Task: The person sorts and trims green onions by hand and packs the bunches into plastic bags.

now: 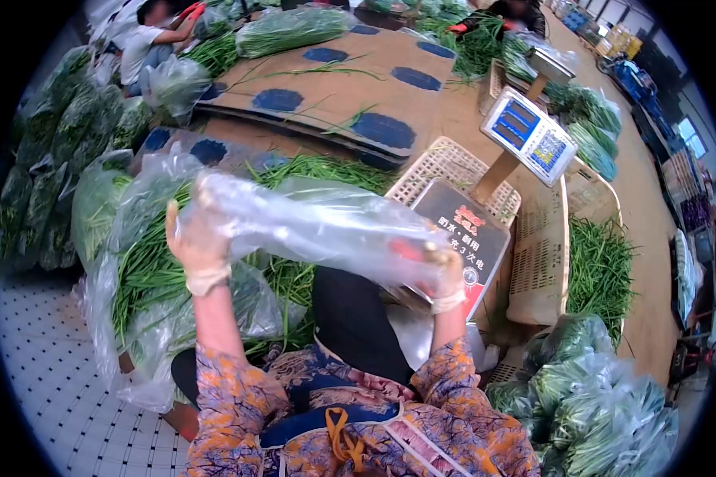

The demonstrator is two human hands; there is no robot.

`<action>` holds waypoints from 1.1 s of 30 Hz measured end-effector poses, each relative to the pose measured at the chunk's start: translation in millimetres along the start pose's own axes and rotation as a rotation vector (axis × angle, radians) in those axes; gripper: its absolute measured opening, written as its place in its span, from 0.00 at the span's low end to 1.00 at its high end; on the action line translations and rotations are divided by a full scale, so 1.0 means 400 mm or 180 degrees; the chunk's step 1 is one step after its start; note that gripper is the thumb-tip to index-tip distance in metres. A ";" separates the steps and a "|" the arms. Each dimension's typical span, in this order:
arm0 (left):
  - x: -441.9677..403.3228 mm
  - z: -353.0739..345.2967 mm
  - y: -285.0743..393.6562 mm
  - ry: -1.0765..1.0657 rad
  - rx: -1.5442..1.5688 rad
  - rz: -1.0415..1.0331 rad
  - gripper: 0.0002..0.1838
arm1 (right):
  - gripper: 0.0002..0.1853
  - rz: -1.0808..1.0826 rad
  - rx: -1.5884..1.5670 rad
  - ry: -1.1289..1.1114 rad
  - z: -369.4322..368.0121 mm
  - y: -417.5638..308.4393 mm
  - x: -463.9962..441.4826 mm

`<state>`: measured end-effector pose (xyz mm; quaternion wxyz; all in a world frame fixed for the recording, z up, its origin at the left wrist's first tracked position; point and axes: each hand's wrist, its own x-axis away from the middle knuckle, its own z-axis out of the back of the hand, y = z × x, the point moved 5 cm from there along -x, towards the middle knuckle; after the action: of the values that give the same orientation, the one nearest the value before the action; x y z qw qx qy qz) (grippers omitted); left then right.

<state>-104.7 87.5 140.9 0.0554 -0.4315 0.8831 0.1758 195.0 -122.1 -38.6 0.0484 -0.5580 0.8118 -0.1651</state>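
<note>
A clear plastic bag (318, 230) is stretched sideways between my two hands, blurred by motion. My left hand (203, 238) grips its left end, with the thumb sticking out. At the other end, my right hand (445, 274) has its fingers closed on the plastic, above the lower part of a scale (473, 230). Beneath and beside my left hand lie long green stalks (147, 274) in a large open plastic bag (103, 318). More loose stalks (334, 171) lie behind the stretched bag. The scale's display (529, 135) stands to the right of my hands.
A cream crate (537, 266) with green stalks stands at right, bagged greens (597, 397) below it. Filled bags (48, 159) are stacked at left. Cardboard sheets (334, 87) lie ahead. One person (147, 48) sits back left; another (521, 16) is at the back right.
</note>
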 end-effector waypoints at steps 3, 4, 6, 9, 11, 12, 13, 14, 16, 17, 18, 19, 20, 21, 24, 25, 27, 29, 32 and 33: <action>-0.085 0.010 -0.090 -0.0192 -0.2380 0.1214 0.19 | 0.17 0.1683 0.1141 0.0938 -0.016 -0.222 0.103; -0.111 -0.038 -0.140 -0.0548 -0.3282 0.2163 0.17 | 0.13 0.1810 0.0785 0.1199 -0.037 -0.302 0.156; -0.201 -0.002 -0.226 -0.0744 -0.3435 0.1997 0.16 | 0.15 0.2877 0.2137 0.1513 -0.163 -0.372 0.255; -0.303 0.022 -0.307 0.0037 -0.3816 0.0740 0.20 | 0.19 0.3155 0.2077 0.1229 -0.214 -0.404 0.353; -0.314 0.081 -0.341 0.0974 -0.5148 -0.0390 0.23 | 0.18 0.3113 0.2372 0.1529 -0.176 -0.358 0.398; -0.280 0.049 -0.379 0.0675 -0.6045 -0.1069 0.25 | 0.15 0.3267 0.2684 0.2012 -0.150 -0.323 0.411; -0.223 0.005 -0.439 -0.0032 -0.6276 -0.1991 0.24 | 0.14 0.3171 0.3019 0.2232 0.016 -0.334 0.449; -0.156 -0.021 -0.511 -0.0857 -0.6671 -0.2492 0.21 | 0.18 0.2809 0.3053 0.2350 0.068 -0.293 0.466; -0.019 0.025 -0.690 -0.2567 -0.6494 -0.0292 0.17 | 0.24 0.2240 0.3787 0.2677 0.144 -0.211 0.509; 0.067 0.086 -0.778 -0.3038 -0.6402 0.0526 0.22 | 0.28 0.1733 0.4057 0.2584 0.168 -0.168 0.519; 0.146 0.120 -0.810 -0.2919 -0.6855 0.0725 0.29 | 0.36 0.0690 0.3634 0.2623 0.225 -0.114 0.553; 0.184 0.147 -0.826 -0.3114 -0.6941 0.1936 0.35 | 0.41 0.0236 0.4310 0.2309 0.260 -0.080 0.578; 0.211 0.182 -0.827 -0.3047 -0.7132 0.2178 0.36 | 0.41 0.0085 0.4928 0.2356 0.214 -0.069 0.591; 0.229 0.225 -0.830 -0.2981 -0.7323 0.2426 0.37 | 0.41 -0.0068 0.5541 0.2384 0.133 -0.063 0.599; 0.210 0.259 -0.829 -0.3149 -0.7309 0.2530 0.36 | 0.39 0.1438 0.6758 0.1715 -0.105 -0.111 0.541; 0.206 0.254 -0.826 -0.3106 -0.7335 0.2513 0.36 | 0.35 0.1813 0.6867 0.1377 -0.178 -0.105 0.499; 0.211 0.250 -0.825 -0.3345 -0.7486 0.2986 0.33 | 0.30 0.1909 0.7297 0.0698 -0.226 -0.073 0.406; 0.220 0.280 -0.864 -0.2451 -0.7692 0.2595 0.23 | 0.26 0.1145 0.6872 0.0147 -0.174 -0.026 0.301; 0.195 0.230 -0.805 -0.2474 -0.6977 0.2072 0.15 | 0.17 0.0255 0.6405 0.0086 -0.045 0.017 0.187; 0.190 0.179 -0.776 -0.1861 -0.6161 0.2738 0.16 | 0.17 0.0113 0.5757 0.0231 -0.090 0.008 0.180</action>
<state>87.1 -118.9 -26.3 -0.1653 0.1098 0.4010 0.8943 155.9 -179.6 1.9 0.4454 -0.2888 0.3817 -0.7567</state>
